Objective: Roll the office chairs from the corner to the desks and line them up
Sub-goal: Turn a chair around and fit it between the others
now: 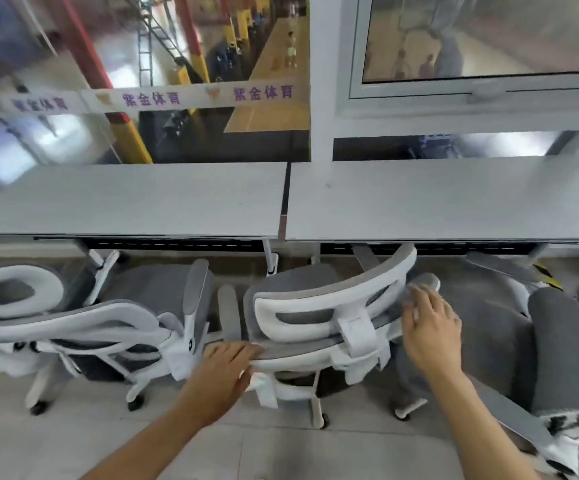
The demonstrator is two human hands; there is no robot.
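Note:
A white-and-grey mesh office chair [326, 303] stands in the middle, its back toward me, its seat under the gap between two pale grey desks [125, 199]. My left hand [227, 367] grips the left edge of its backrest. My right hand [430, 327] rests on the right side, over the backrest edge and the grey armrest, fingers spread. A second chair [115, 323] sits at the left, pushed toward the left desk. A third chair [558, 348] stands at the right, partly cut off by the frame edge.
The right desk [454, 199] meets the left one at a narrow dark seam. Behind the desks is a glass wall with a white banner [142, 98] and a white-framed window [471, 46]. Pale tiled floor [281, 452] lies in front of me.

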